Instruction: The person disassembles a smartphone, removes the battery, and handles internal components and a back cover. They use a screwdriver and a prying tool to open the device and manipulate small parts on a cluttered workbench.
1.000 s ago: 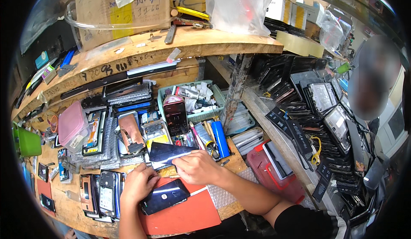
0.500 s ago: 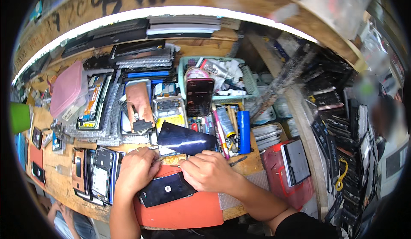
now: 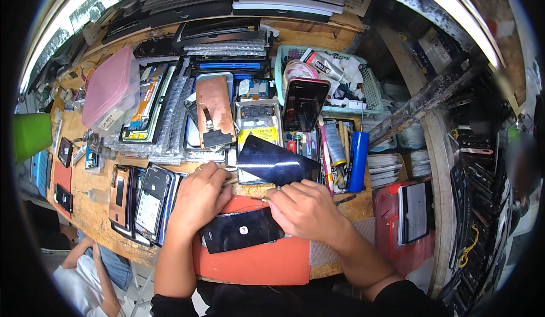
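Observation:
A black phone (image 3: 241,232) lies back up on an orange mat (image 3: 255,263) at the bench's front edge. Just behind it a glossy black panel (image 3: 275,162) stands tilted up. My left hand (image 3: 198,196) curls at the panel's lower left corner and covers the phone's left end. My right hand (image 3: 306,210) pinches at the panel's lower edge, knuckles up, beside the phone's right end. A thin pale sliver shows between the two hands; I cannot tell what it is.
Opened phones and frames (image 3: 139,200) lie left of the mat. A dark phone (image 3: 305,104) leans on a green basket (image 3: 369,87) of tubes. A blue cylinder (image 3: 357,161) and a red box (image 3: 392,215) stand right. Another person (image 3: 85,271) is lower left.
The view has tipped down and closer to the bench, so the upper shelf has left the picture. Both hands stay at the panel over the phone.

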Demonstrator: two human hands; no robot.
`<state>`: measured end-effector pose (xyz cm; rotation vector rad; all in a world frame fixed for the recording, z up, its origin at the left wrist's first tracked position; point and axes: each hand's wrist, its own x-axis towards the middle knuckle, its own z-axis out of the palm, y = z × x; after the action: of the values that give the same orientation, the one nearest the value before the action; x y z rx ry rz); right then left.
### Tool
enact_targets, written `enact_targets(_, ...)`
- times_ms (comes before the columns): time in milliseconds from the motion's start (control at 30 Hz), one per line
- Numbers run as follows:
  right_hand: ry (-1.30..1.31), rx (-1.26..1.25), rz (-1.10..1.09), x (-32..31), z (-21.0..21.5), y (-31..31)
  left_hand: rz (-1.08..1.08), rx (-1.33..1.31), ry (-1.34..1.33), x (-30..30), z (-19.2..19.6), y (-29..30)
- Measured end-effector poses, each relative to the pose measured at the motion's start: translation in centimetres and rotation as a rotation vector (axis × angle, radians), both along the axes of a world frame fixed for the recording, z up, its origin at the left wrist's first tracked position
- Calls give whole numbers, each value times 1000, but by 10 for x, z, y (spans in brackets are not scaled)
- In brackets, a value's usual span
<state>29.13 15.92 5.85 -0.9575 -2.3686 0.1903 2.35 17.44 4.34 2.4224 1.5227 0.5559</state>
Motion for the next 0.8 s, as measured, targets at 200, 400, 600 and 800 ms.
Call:
enact_targets(200, 23, 40, 21, -6, -12, 2, 16, 28, 65, 2, 0, 3)
enact_targets(400, -9, 139, -16, 0, -11, 7, 10, 33, 95, -2, -1, 1)
enact_targets(600, 48, 223, -120, 7, -2, 10, 32, 24, 158, -7, -5, -3)
enact_targets(800, 70, 289, -96, 0, -4, 12, 70, 52, 173, -17, -12, 5)
